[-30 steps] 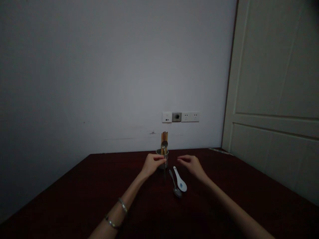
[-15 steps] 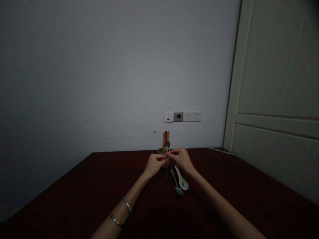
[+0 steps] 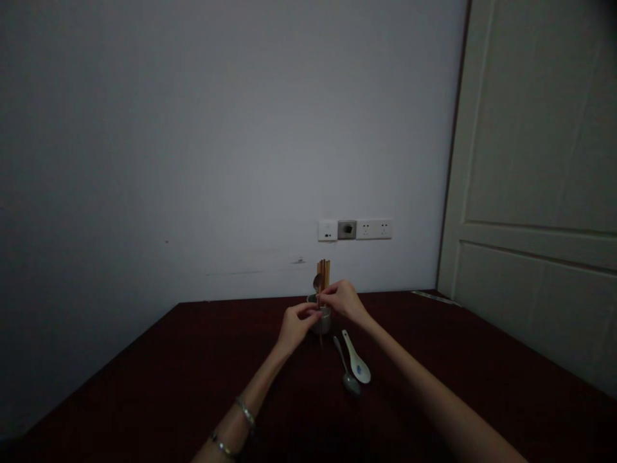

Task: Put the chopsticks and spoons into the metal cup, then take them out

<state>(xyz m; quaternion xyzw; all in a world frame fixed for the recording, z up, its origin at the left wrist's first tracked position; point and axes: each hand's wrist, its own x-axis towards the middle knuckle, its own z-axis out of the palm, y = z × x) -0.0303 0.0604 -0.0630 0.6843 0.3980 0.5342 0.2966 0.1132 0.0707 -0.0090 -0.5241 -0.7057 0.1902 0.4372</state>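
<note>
Both my left hand [image 3: 295, 325] and my right hand [image 3: 345, 300] pinch the handle of an upright metal spoon [image 3: 317, 281], its bowl up and its handle end pointing down. The spoon stands in front of a pale round cup [image 3: 326, 321], partly hidden by my fingers. Several wooden chopsticks [image 3: 326, 273] rise out of the cup. On the table below my right hand lie a white ceramic spoon [image 3: 358, 366] with a blue mark and, to its left, a metal spoon [image 3: 350, 384].
The dark red table [image 3: 231, 347] meets a grey wall [image 3: 241, 161] at the back. Wall sockets [image 3: 374, 229] sit above the cup. A pale panelled door [image 3: 535, 193] stands on the right. A flat strip [image 3: 436, 298] lies at the table's back right edge.
The spoon and both hands have shifted slightly left relative to the chopsticks, showing more of the cup. The view has tilted a little. Both hands keep their pinch.
</note>
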